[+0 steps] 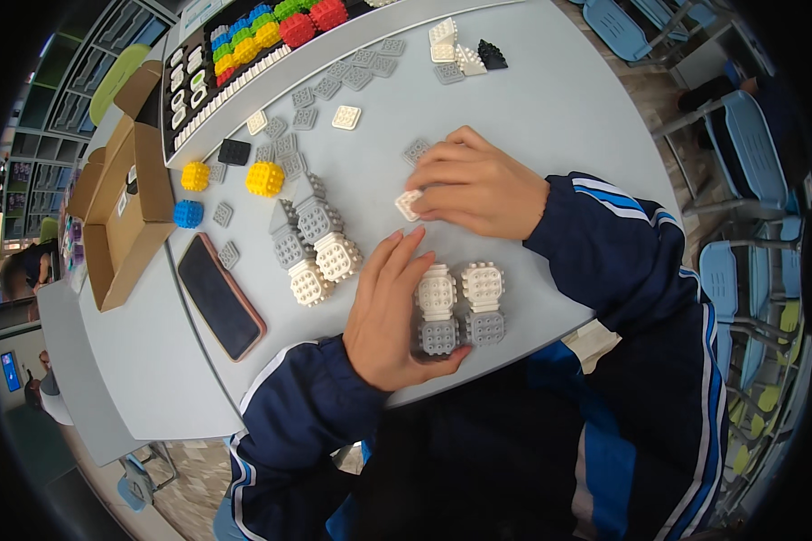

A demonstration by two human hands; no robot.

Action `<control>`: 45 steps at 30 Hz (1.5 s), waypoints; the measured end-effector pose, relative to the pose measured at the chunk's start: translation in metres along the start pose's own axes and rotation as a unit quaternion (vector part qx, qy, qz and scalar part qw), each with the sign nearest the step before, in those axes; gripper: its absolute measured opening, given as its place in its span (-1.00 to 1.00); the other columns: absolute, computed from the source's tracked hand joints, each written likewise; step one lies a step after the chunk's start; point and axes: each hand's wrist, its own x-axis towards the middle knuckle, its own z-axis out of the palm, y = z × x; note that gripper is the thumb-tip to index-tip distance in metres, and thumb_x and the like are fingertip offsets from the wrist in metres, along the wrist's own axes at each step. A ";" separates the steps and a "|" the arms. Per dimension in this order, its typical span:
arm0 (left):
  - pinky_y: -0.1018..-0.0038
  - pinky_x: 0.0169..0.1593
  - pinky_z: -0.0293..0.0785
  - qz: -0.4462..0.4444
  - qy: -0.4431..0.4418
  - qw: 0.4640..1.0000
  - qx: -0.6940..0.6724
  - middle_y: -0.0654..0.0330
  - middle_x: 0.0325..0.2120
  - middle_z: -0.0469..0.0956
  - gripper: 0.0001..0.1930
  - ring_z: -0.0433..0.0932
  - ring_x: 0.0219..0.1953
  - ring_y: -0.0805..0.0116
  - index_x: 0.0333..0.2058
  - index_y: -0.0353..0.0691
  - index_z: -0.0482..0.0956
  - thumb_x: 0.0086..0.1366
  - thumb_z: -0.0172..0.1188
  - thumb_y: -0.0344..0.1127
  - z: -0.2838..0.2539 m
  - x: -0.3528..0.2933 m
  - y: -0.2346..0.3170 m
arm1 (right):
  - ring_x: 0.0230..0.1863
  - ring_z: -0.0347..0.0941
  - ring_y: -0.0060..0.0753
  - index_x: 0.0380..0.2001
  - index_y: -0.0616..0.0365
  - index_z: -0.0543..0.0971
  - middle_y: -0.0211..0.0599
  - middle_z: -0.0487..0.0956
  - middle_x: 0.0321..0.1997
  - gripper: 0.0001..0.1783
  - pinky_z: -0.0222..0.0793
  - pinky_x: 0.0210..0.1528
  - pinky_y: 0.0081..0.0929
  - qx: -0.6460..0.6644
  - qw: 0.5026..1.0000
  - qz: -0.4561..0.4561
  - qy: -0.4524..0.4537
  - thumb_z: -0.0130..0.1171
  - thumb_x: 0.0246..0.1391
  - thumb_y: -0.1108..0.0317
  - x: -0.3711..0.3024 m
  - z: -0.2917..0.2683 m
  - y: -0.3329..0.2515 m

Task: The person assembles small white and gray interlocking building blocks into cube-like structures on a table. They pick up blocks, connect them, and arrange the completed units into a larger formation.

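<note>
A small white square plate (408,206) is pinched between the fingertips of my right hand (478,185), above the table right of its middle. My left hand (383,311) curves round the left side of a column of studded blocks (438,298), white on top of grey in the picture, with its thumb against the near end. Beside that column lies a matching one (484,302). To the left of my left hand lies a pair of longer grey and white block columns (316,230). A grey square plate (416,151) lies next to my right fingers, partly hidden.
A long tray (235,113) of coloured blocks stands at the far left. Loose grey plates (356,77) lie before it, near yellow blocks (264,179) and a blue block (188,214). A phone (221,298) and an open cardboard box (126,212) lie left; white pieces (443,41) lie far right.
</note>
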 end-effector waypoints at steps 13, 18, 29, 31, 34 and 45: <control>-0.19 0.35 -0.01 -0.008 -0.015 0.996 0.092 -0.07 0.26 0.36 0.19 0.29 0.30 -0.14 0.30 -0.33 0.28 -0.29 0.64 0.12 0.011 0.018 0.016 | -0.22 0.53 -0.18 -0.17 0.23 0.71 -0.26 0.66 -0.28 -0.77 0.46 -0.08 -0.28 0.211 0.975 0.069 0.008 0.38 0.07 0.48 -0.046 -0.032 -0.013; -0.18 0.35 0.01 -0.021 -0.014 0.997 0.078 -0.10 0.26 0.35 0.26 0.30 0.30 -0.17 0.32 -0.34 0.22 -0.34 0.66 0.10 0.013 0.019 0.011 | 0.09 0.40 -0.11 0.03 0.11 0.66 -0.21 0.52 0.15 -0.54 0.38 0.15 -0.24 0.123 0.987 0.107 -0.013 0.44 0.00 0.38 -0.047 -0.027 -0.017; -0.15 0.34 0.04 -0.013 -0.015 0.996 0.090 -0.12 0.25 0.36 0.22 0.31 0.28 -0.18 0.30 -0.36 0.25 -0.33 0.64 0.08 0.012 0.019 0.012 | -0.02 0.46 -0.19 -0.17 0.07 0.66 -0.31 0.60 0.00 -0.70 0.43 0.02 -0.33 0.184 0.972 0.135 -0.049 0.45 -0.03 0.44 -0.043 -0.028 -0.017; -0.16 0.33 0.05 -0.017 -0.012 0.996 0.083 -0.09 0.23 0.38 0.19 0.32 0.28 -0.16 0.29 -0.35 0.28 -0.31 0.63 0.08 0.012 0.020 0.013 | -0.16 0.52 -0.24 -0.21 0.08 0.66 -0.35 0.66 -0.18 -0.75 0.46 -0.10 -0.38 0.241 0.952 0.171 -0.081 0.43 -0.01 0.47 -0.044 -0.033 -0.018; -0.18 0.32 0.05 -0.030 -0.017 0.997 0.067 -0.01 0.21 0.41 0.12 0.33 0.27 -0.11 0.28 -0.32 0.33 -0.26 0.61 0.08 0.012 0.020 0.013 | -0.29 0.55 -0.26 -0.23 0.11 0.66 -0.37 0.66 -0.35 -0.79 0.49 -0.22 -0.40 0.277 0.947 0.159 -0.040 0.41 0.02 0.49 -0.045 -0.033 -0.018; -0.15 0.32 0.10 -0.014 -0.037 0.996 0.080 0.01 0.14 0.47 0.05 0.36 0.25 -0.13 0.22 -0.30 0.42 -0.30 0.61 0.02 0.011 0.020 0.011 | -0.23 0.61 -0.25 -0.16 0.15 0.70 -0.28 0.70 -0.25 -0.72 0.52 -0.18 -0.40 0.331 0.927 0.160 -0.075 0.45 0.01 0.43 -0.043 -0.044 -0.014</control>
